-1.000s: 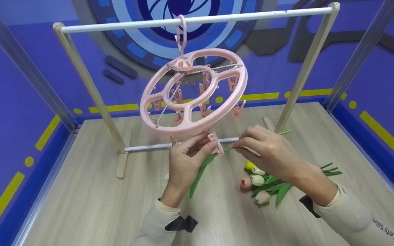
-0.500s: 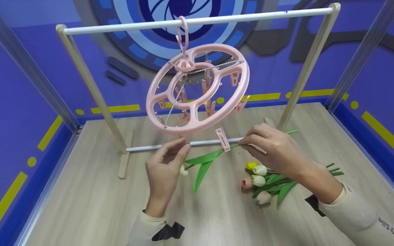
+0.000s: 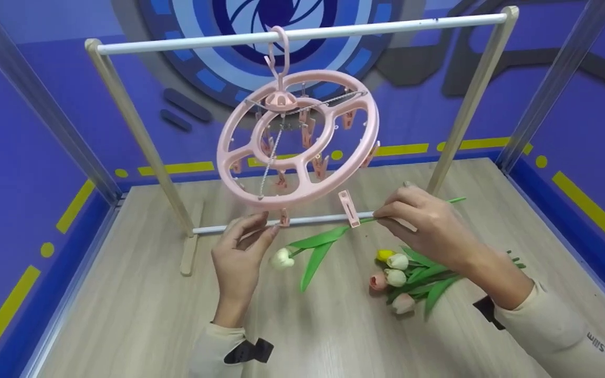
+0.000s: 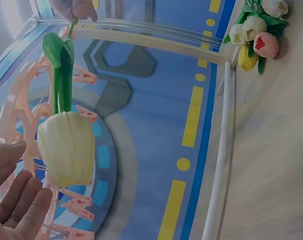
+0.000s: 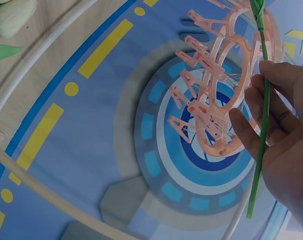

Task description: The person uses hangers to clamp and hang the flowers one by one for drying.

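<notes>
Two hands, one left hand [image 3: 237, 257] and one right hand [image 3: 431, 223], with two pale sleeves [image 3: 549, 325]. One rack [image 3: 475, 94], made of two white rods [image 3: 365, 30] and two wooden uprights [image 3: 131, 123]. One round pink hanger [image 3: 302, 172] with one hook [image 3: 285, 52] and at least nine pink pegs [image 3: 350, 209], overlapping too much for an exact count. Six tulips: one single white tulip [image 4: 66, 135] with two long leaves [image 3: 314, 265], and one bunch of five, counting one yellow tulip [image 3: 385, 255], two white ones [image 3: 395, 277] and two pink ones [image 3: 377, 281]
</notes>
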{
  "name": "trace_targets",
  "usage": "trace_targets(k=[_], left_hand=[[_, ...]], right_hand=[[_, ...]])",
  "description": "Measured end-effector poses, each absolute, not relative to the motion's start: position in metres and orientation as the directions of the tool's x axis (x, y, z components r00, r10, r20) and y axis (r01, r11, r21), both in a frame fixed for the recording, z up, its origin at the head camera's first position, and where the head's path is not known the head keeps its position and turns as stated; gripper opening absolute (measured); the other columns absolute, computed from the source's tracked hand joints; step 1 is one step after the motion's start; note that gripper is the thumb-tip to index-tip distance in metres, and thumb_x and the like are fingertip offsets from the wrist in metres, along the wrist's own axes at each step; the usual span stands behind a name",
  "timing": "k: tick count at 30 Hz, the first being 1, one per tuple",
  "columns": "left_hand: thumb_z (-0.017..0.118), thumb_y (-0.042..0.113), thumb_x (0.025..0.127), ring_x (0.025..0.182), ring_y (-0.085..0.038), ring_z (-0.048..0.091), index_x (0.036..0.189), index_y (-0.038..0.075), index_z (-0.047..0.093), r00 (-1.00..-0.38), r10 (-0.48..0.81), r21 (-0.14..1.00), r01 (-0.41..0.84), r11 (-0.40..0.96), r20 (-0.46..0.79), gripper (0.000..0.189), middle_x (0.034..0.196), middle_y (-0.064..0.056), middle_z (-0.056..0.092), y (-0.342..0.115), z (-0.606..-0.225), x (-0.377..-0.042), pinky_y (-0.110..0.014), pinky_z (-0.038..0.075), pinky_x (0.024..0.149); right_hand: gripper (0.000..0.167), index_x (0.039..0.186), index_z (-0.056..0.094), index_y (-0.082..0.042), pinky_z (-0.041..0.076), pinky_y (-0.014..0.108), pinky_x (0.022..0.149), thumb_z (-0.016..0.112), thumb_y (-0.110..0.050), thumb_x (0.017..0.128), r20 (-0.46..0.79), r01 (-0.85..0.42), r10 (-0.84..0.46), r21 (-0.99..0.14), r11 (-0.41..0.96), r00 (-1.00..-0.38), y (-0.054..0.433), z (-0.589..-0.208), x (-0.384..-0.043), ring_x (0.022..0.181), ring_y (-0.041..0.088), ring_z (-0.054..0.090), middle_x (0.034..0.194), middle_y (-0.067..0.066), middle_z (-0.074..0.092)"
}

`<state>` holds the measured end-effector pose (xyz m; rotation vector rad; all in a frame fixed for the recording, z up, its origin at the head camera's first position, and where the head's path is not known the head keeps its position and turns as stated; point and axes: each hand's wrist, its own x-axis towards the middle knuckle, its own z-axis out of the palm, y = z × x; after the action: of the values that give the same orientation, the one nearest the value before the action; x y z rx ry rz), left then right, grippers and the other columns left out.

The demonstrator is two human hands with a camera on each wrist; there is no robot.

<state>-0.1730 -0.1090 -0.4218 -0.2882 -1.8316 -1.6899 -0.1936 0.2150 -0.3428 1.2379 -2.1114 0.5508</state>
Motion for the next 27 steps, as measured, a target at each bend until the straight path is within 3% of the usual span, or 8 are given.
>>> trace_targets(k=[6, 13, 21, 27], left_hand=[[0.088, 0.005, 0.088, 0.107, -0.021, 0.073, 0.112, 0.004, 0.08, -0.801, -0.194, 0.822, 0.531, 0.204, 0.566, 0.025, 0.112, -0.004, 0.075, -0.105, -0.424, -0.179, -0.039, 0.061, 0.095], [0.087, 0.005, 0.088, 0.104, -0.022, 0.074, 0.104, 0.002, 0.082, -0.799, -0.184, 0.819, 0.547, 0.175, 0.573, 0.017, 0.111, -0.005, 0.076, -0.099, -0.423, -0.185, -0.038, 0.062, 0.094], [0.083, 0.006, 0.093, 0.108, -0.02, 0.074, 0.11, 0.005, 0.081, -0.807, -0.182, 0.826, 0.532, 0.186, 0.561, 0.017, 0.115, -0.002, 0.076, -0.102, -0.42, -0.18, -0.036, 0.06, 0.098], [0.078, 0.003, 0.097, 0.102, -0.024, 0.075, 0.109, 0.001, 0.077, -0.808, -0.18, 0.827, 0.536, 0.171, 0.561, 0.013, 0.109, -0.004, 0.078, -0.102, -0.416, -0.175, -0.035, 0.062, 0.094]], right_hand=[[0.031, 0.103, 0.079, -0.008, 0.05, 0.017, 0.074, 0.091, 0.006, 0.079, 0.679, -0.871, -0.622, -0.052, 0.489, -0.389, 0.217, -0.342, -0.193, 0.085, 0.015, 0.059, 0.096, -0.001, 0.069], [0.031, 0.104, 0.079, -0.008, 0.051, 0.02, 0.07, 0.091, 0.006, 0.079, 0.683, -0.876, -0.624, -0.051, 0.479, -0.381, 0.217, -0.342, -0.193, 0.084, 0.015, 0.058, 0.097, 0.0, 0.07], [0.03, 0.104, 0.078, -0.008, 0.052, 0.021, 0.07, 0.089, 0.006, 0.08, 0.678, -0.879, -0.628, -0.058, 0.474, -0.383, 0.221, -0.344, -0.196, 0.084, 0.016, 0.059, 0.096, 0.001, 0.069], [0.029, 0.105, 0.077, -0.007, 0.052, 0.024, 0.067, 0.088, 0.006, 0.081, 0.68, -0.877, -0.631, -0.039, 0.478, -0.374, 0.222, -0.345, -0.199, 0.084, 0.017, 0.059, 0.096, 0.002, 0.069]])
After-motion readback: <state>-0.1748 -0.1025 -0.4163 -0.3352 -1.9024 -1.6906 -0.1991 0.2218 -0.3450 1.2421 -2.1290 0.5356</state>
